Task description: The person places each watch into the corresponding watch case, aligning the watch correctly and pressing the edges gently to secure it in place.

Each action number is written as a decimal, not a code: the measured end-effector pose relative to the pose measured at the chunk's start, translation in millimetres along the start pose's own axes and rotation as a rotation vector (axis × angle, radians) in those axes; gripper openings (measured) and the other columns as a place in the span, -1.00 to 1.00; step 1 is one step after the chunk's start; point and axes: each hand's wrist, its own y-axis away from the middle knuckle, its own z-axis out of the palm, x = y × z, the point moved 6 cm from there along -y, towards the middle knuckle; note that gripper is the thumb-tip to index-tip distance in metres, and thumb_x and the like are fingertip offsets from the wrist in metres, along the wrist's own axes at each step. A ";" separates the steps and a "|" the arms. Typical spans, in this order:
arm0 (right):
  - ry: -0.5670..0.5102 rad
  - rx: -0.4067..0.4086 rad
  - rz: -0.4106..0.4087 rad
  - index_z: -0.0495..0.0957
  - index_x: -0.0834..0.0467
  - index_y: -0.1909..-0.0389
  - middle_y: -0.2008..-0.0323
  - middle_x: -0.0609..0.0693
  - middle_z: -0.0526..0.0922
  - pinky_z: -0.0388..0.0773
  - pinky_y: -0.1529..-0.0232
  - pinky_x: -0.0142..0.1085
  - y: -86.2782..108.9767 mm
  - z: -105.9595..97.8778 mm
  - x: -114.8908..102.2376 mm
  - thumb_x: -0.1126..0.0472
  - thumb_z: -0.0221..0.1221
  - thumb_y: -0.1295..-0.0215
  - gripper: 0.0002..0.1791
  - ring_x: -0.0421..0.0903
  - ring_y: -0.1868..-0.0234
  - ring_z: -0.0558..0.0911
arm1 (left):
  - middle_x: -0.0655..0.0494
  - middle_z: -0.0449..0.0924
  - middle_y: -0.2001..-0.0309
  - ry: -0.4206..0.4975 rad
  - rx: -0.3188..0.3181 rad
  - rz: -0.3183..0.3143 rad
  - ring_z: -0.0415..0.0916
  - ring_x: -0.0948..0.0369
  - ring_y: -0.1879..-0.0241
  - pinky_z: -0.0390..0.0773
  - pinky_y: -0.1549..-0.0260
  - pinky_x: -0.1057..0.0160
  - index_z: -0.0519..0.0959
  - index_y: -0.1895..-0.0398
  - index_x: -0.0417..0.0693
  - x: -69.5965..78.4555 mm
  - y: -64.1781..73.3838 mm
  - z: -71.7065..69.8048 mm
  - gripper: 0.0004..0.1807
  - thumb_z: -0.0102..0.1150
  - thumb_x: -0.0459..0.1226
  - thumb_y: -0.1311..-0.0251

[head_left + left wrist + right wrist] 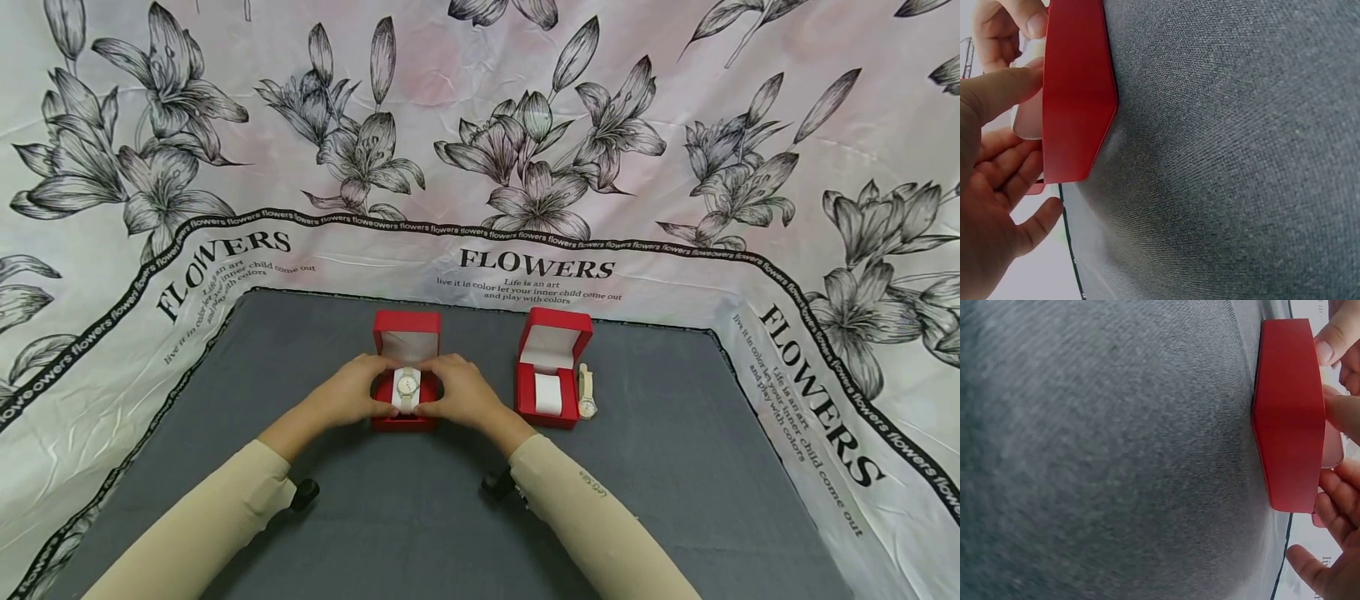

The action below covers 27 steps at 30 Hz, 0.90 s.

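Note:
In the head view, an open red watch box (407, 323) stands left of the table's middle with its lid raised. Within its base sits a white cushion (407, 407) that carries a pale-strapped wristwatch (407, 384). My left hand (351, 392) grips the cushion's left side with thumb and fingers, while my right hand (463, 393) grips its right side. The left wrist view has the box's red wall (1075, 94) in front, partly covering the cushion (1029, 119) and fingertips. From the right wrist, the red wall (1290, 419) likewise hides much of the cushion.
A second open red box (557, 326) with a white cushion (547, 394) stands to the right. Against its right side lies another pale-strapped watch (587, 396). Grey cloth (420, 517) covers the table, bordered by a flower-printed sheet (525, 275).

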 end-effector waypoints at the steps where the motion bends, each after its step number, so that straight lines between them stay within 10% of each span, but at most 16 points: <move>1: 0.001 -0.001 -0.003 0.53 -0.04 -0.33 -0.22 -0.12 0.63 0.37 -0.33 0.02 0.2 0.3 0.5 -0.10 0.48 -0.13 -0.28 -0.10 -0.29 0.47 | -0.03 0.62 -0.17 -0.002 -0.002 0.000 0.46 -0.01 -0.19 0.47 -0.22 -0.13 0.56 -0.28 -0.12 0.3 0.1 0.3 -0.25 0.61 -0.11 0.01; 27: 0.038 0.014 -0.007 0.54 -0.03 -0.30 -0.23 -0.09 0.62 0.38 -0.31 0.07 3.6 1.3 -4.9 -0.08 0.45 -0.20 -0.35 -0.08 -0.32 0.46 | -0.10 0.64 -0.12 -0.061 0.008 -0.002 0.48 -0.09 -0.18 0.46 -0.21 -0.16 0.61 -0.15 -0.21 4.7 2.7 -2.4 -0.41 0.57 -0.20 -0.05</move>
